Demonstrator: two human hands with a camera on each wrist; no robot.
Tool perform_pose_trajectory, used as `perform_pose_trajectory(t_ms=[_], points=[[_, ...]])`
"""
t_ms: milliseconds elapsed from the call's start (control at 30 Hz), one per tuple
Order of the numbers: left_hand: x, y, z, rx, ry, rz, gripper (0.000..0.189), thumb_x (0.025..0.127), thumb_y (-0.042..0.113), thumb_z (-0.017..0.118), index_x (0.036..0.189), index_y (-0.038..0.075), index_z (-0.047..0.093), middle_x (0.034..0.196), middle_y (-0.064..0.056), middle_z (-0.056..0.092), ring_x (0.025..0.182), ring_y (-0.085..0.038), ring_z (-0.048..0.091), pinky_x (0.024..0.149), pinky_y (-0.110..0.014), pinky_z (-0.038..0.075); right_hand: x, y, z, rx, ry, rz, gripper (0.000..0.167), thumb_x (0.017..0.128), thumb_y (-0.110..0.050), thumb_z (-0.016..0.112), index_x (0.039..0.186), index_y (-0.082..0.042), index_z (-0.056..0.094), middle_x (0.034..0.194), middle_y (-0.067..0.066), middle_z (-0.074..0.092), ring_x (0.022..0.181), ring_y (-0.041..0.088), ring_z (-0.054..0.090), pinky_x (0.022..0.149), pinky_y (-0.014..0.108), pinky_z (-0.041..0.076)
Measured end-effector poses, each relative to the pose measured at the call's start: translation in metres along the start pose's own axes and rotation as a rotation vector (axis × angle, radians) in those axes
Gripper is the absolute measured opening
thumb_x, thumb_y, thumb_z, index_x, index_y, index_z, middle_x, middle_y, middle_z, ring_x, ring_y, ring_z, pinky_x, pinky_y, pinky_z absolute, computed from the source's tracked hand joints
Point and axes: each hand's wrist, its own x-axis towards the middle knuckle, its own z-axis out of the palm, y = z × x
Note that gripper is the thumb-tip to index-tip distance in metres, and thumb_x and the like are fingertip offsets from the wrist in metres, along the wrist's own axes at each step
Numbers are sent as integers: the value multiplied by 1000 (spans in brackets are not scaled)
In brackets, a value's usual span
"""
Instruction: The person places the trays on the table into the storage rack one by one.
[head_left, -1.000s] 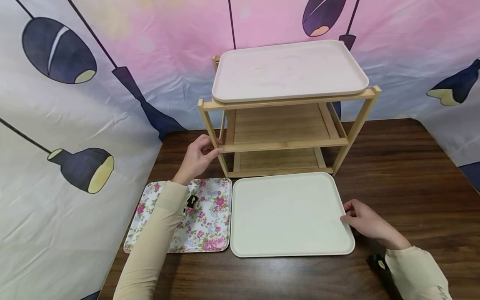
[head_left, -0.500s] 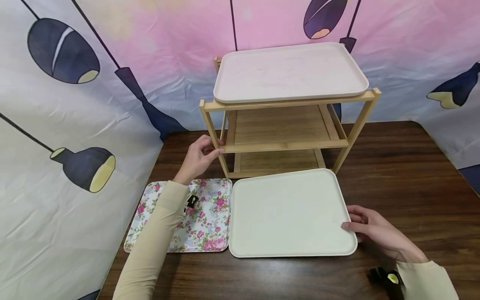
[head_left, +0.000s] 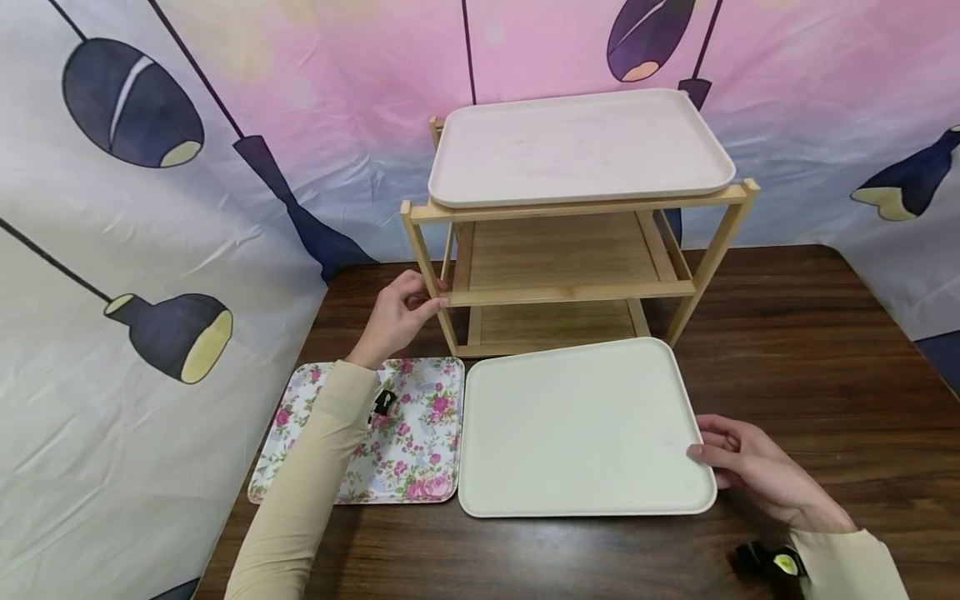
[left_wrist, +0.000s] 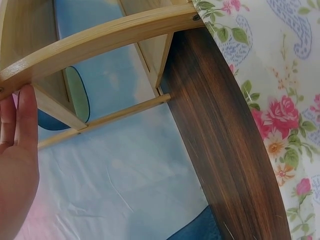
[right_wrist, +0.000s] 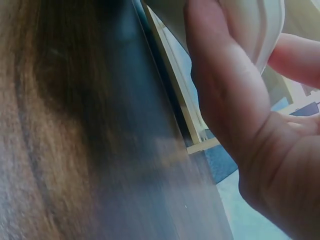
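My left hand (head_left: 393,317) holds the wooden shelf rack (head_left: 570,293) at its left front post, by the middle crossbar. In the left wrist view the fingertips (left_wrist: 27,97) touch the wooden bar. With the thumb on top and fingers beneath, my right hand (head_left: 768,475) pinches the right edge of a pale green tray (head_left: 577,433). That edge sits slightly raised off the table, while the tray's left side lies beside the floral tray (head_left: 427,425). From the right wrist view, the tray rim (right_wrist: 265,35) shows between thumb and fingers.
A pale pink tray (head_left: 581,150) lies on top of the rack. Two wooden shelves, a middle one (head_left: 558,254) and a bottom one (head_left: 555,323), sit below it. The dark wooden table (head_left: 810,358) extends to the right. A patterned cloth (head_left: 322,108) hangs behind.
The green tray's right side has been lifted slightly, its right edge shifting a little right. My right hand has moved slightly right and nearer me. The left hand keeps its hold.
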Motion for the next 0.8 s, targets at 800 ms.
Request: perform_pose_trajectory(t_ms=[800], points=[[-3, 32, -5, 11, -22, -30, 24, 90, 3, 66, 110, -10, 67, 106, -22, 57, 87, -23, 57, 75, -26, 48, -20, 1, -4, 153, 7, -95, 33, 98, 3, 46, 121, -21, 53, 108, -1, 72, 92, 15, 70, 69, 34, 58]])
